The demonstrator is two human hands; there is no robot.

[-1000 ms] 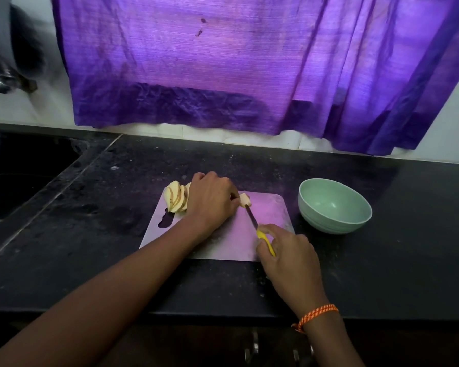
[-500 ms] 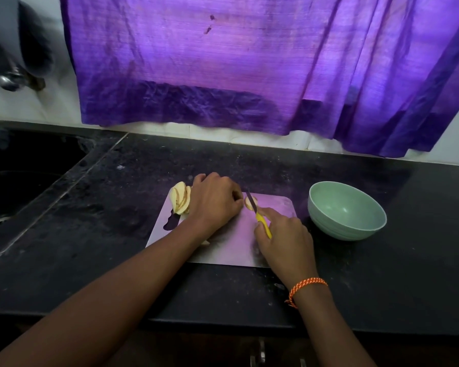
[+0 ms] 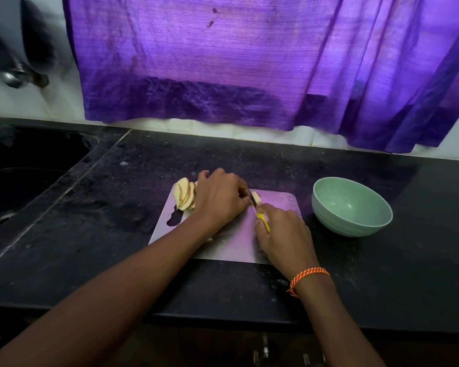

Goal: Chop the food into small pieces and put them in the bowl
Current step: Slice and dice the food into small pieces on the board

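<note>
A big purple curtain (image 3: pixel 249 62) hangs on the wall behind a dark, speckled surface (image 3: pixel 382 274), and a dark sink (image 3: pixel 24 176) sits at the far left. A shiny grey cutting board (image 3: pixel 231 245) lies flat on the surface. Just to its right, not touching it, stands a light green bowl (image 3: pixel 351 206), and nothing shows inside it. The left hand (image 3: pixel 219 198) rests on the far part of the board with its fingers curled down over the food, so the piece it holds is mostly hidden. A fan of pale cut slices (image 3: pixel 184 194) leans at the far left corner of the board, just beside the left hand's knuckles. The right hand (image 3: pixel 282 234) has a tight grip on a small knife (image 3: pixel 259 210) with a yellow handle, and its fingers wrap round that handle. The dark blade points away from the person and comes down right next to the left fingertips. A small pale piece of food (image 3: pixel 257 197) lies on the board on the right side of the blade, touching or almost touching it. An orange braided band (image 3: pixel 308 279) goes round the right wrist.
</note>
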